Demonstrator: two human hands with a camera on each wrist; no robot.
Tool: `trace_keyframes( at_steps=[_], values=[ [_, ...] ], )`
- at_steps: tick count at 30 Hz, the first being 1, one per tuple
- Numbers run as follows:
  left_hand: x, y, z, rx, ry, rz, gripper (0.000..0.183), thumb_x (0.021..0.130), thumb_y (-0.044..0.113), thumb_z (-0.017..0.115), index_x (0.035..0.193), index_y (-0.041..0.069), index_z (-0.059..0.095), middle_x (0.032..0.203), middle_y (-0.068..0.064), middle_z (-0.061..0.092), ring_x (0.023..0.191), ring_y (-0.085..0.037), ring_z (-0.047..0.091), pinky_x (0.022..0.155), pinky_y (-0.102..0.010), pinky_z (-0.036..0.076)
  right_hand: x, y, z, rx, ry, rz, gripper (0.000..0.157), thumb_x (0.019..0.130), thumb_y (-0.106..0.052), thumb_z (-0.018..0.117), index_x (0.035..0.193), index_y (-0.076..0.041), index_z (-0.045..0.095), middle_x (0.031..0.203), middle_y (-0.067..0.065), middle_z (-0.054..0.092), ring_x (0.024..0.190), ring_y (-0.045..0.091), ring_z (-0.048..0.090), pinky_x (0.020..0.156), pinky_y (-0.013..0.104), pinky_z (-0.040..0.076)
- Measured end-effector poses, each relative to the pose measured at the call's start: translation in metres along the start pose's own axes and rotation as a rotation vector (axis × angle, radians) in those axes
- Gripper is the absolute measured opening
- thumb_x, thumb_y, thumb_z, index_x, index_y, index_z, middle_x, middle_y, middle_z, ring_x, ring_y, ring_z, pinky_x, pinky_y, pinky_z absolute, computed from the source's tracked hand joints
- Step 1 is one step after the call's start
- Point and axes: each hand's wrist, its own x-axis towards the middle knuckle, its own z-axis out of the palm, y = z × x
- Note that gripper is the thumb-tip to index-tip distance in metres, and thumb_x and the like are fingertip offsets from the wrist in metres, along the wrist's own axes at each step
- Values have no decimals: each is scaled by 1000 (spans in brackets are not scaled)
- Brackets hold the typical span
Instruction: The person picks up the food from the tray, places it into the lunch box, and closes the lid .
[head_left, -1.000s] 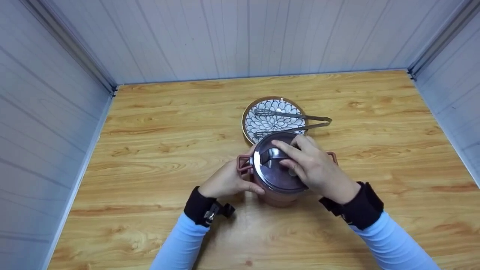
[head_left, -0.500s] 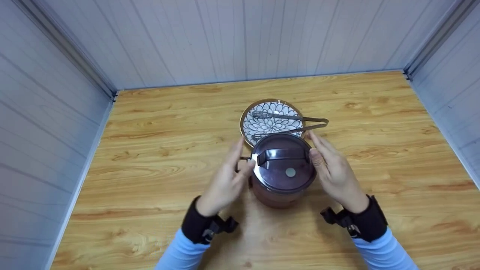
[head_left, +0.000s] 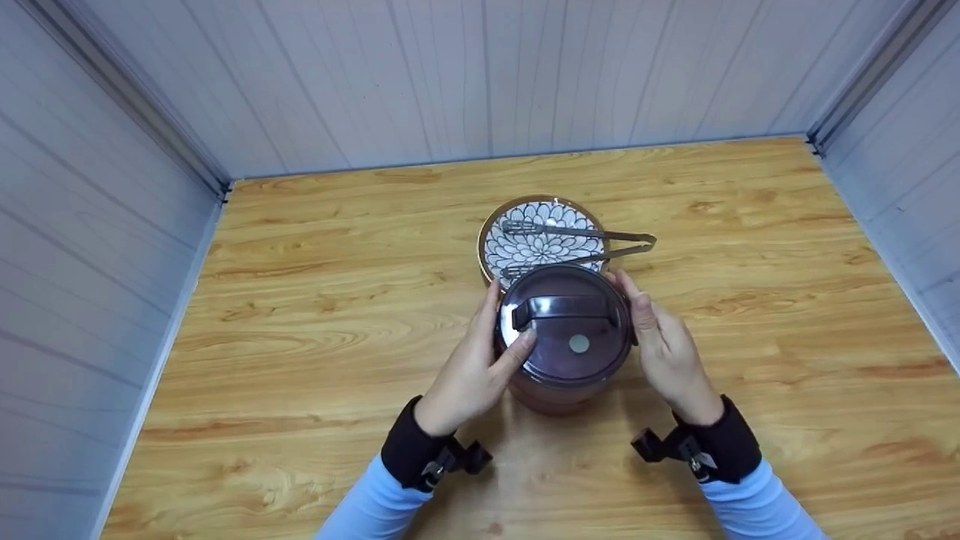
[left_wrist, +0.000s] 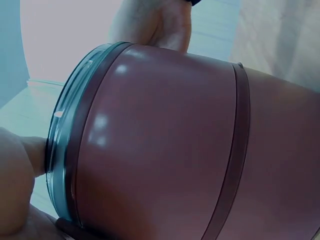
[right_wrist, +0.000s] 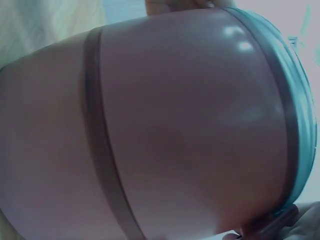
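A round lunch container (head_left: 559, 401) with a brownish-pink body stands upright on the table, its dark purple lid (head_left: 555, 360) seated on top. The lid carries a bar handle (head_left: 566, 307) and a pale round spot. My left hand (head_left: 469, 375) grips the left side, thumb on the lid and fingers down the side. At the right side, my right hand (head_left: 667, 352) holds the container by the rim, thumb near the lid's edge. The fingers partly hide the side loops. In the left wrist view, the banded body (left_wrist: 160, 135) fills most of the picture, as does the body (right_wrist: 190, 120) in the right wrist view.
Behind the container lies a flower-patterned plate (head_left: 491, 232) with a brown rim, partly covered by it. Metal tongs (head_left: 630, 237) rest across the plate, their bend beyond its right edge. Pale panel walls (head_left: 450, 82) border the wooden table (head_left: 300, 337).
My right hand has left the lid handle and gone to the container's right side. My left hand shifted forward, its thumb coming onto the lid. The protruding side loops are now mostly hidden.
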Motion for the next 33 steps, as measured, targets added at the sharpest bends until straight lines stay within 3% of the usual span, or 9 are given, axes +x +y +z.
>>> trace_keyframes(
  at_steps=[5,12,21,26,33],
  values=[
    [0,-6,5,-65,23,-37,86,99,47,56,159,11,6,161,-15,19,146,-21,20,118,-38,18,-7,2,9,-76,59,21,49,108,-15,37,153,2,26,153,13,39,143,25,31,117,31,20],
    [-3,-16,19,-247,95,-20,78,101,39,57,158,10,12,159,-12,25,142,-18,29,115,-34,25,-30,9,27,72,163,27,69,102,-6,51,155,3,8,158,19,25,146,29,23,117,26,18],
    [-7,-29,41,-464,196,78,70,101,22,57,155,5,15,154,-17,30,137,-24,39,113,-37,32,-38,15,39,223,278,-16,63,100,-1,49,154,6,17,158,20,27,145,27,27,115,26,24],
    [-5,-31,51,-494,248,102,66,101,21,55,155,10,18,153,-15,34,136,-22,41,112,-36,34,-38,21,46,286,330,-90,60,97,2,48,152,7,24,156,24,29,143,26,32,113,29,29],
    [-4,-32,57,-500,292,143,61,103,20,49,154,7,18,154,-12,33,138,-21,38,113,-37,31,-37,27,53,323,370,-127,59,96,-2,47,151,7,28,155,23,31,141,26,35,113,31,31]
  ],
)
